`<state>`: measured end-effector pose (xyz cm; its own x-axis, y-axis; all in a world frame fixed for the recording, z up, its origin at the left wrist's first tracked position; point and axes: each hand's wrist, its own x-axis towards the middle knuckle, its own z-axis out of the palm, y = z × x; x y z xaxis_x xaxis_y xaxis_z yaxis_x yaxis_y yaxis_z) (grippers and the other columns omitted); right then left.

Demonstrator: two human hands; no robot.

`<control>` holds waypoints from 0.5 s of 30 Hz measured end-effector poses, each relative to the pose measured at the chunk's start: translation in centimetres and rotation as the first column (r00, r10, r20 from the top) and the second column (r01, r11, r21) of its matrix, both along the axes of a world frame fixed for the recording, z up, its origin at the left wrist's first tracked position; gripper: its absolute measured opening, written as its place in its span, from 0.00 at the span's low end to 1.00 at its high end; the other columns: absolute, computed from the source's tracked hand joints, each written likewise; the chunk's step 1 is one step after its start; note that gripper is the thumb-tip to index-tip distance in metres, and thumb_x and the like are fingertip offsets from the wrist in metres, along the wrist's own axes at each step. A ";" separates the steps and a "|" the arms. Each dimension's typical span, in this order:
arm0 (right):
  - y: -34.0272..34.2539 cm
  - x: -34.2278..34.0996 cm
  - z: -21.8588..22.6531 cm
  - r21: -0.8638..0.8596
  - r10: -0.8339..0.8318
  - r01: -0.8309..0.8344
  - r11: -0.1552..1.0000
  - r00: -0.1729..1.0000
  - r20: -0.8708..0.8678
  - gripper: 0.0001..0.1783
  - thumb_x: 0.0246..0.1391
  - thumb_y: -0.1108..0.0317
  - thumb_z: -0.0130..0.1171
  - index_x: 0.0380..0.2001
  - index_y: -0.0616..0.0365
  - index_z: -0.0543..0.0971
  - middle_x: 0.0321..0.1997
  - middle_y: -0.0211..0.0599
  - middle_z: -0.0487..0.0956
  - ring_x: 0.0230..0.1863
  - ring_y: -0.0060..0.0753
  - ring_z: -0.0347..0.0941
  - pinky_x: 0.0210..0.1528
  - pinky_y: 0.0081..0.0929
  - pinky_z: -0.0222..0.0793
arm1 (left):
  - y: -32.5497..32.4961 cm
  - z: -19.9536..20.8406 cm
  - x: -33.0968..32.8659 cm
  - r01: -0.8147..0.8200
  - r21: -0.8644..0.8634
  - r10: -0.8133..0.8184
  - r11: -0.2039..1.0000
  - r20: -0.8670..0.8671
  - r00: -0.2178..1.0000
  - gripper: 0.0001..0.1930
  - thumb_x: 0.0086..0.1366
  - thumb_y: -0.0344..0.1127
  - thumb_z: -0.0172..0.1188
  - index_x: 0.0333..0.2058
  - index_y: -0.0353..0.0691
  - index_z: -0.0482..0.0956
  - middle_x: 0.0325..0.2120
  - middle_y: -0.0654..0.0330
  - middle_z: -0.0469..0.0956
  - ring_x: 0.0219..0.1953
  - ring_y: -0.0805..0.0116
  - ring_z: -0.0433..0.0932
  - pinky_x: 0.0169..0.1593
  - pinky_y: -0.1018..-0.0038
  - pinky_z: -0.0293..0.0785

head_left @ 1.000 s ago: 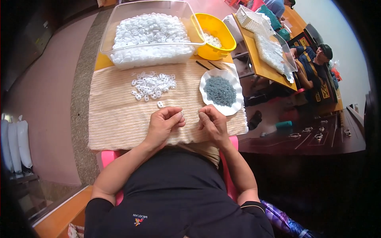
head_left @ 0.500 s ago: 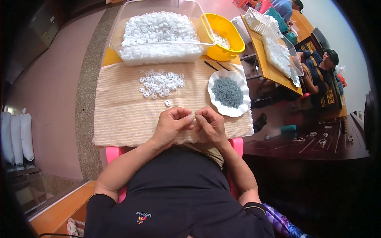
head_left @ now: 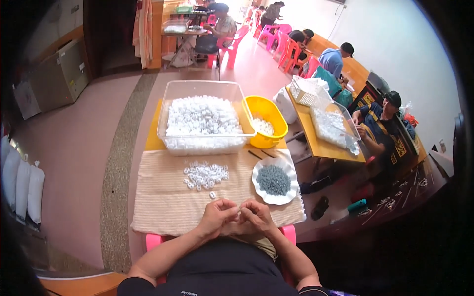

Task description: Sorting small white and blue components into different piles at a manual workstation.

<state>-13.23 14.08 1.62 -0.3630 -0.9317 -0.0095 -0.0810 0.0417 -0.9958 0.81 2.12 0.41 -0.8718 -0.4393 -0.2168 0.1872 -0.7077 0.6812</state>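
Observation:
My left hand point(head_left: 218, 217) and my right hand point(head_left: 256, 215) meet at the near side of a beige ribbed cloth point(head_left: 158, 197), fingertips pinched together. Whatever lies between the fingertips is too small to make out. Just beyond my left hand sits a single white two-holed plastic piece point(head_left: 213, 195). Farther off is a loose pile of similar white pieces point(head_left: 206, 175). Right of the pile, a white wavy-rimmed plate point(head_left: 292, 180) holds a heap of small grey-blue pieces point(head_left: 273, 180).
A clear plastic tub point(head_left: 163, 135) full of white pieces stands behind the cloth, beside a yellow basket point(head_left: 280, 123). Two thin black sticks point(head_left: 260, 154) lie near the plate. At right, a co-worker point(head_left: 377, 123) sits by another table point(head_left: 316, 143). White sacks point(head_left: 35, 192) stand at left.
My view has tilted up, so the table and hands appear lower and more of the room shows. Both hands stay pinched together; the piles look unchanged.

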 end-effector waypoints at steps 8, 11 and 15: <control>-0.1 -1.8 0.0 -0.014 0.149 -0.156 0.988 0.910 0.387 0.08 0.62 0.66 0.54 0.36 0.61 0.76 0.28 0.30 0.78 0.28 0.19 0.73 0.32 0.18 0.72 | -0.2 0.6 -0.2 0.020 -0.175 -0.017 0.984 0.016 1.000 0.06 0.60 0.26 0.62 0.35 0.31 0.76 0.29 0.58 0.79 0.30 0.73 0.78 0.36 0.77 0.77; 0.0 -1.9 0.7 0.053 0.167 -0.200 0.978 0.916 0.366 0.08 0.61 0.65 0.56 0.35 0.60 0.77 0.29 0.29 0.78 0.29 0.19 0.73 0.32 0.18 0.71 | -0.1 0.4 -0.2 0.009 -0.296 0.001 0.955 0.033 0.999 0.06 0.59 0.26 0.63 0.34 0.33 0.76 0.27 0.60 0.79 0.28 0.75 0.77 0.34 0.79 0.75; 0.3 -1.3 1.6 0.109 0.090 -0.143 0.984 0.918 0.387 0.10 0.60 0.62 0.57 0.34 0.59 0.77 0.29 0.29 0.79 0.28 0.17 0.73 0.31 0.15 0.68 | 0.2 0.5 -0.2 -0.040 -0.467 0.059 0.884 0.027 0.998 0.04 0.59 0.26 0.62 0.33 0.32 0.77 0.26 0.61 0.80 0.29 0.78 0.77 0.33 0.81 0.74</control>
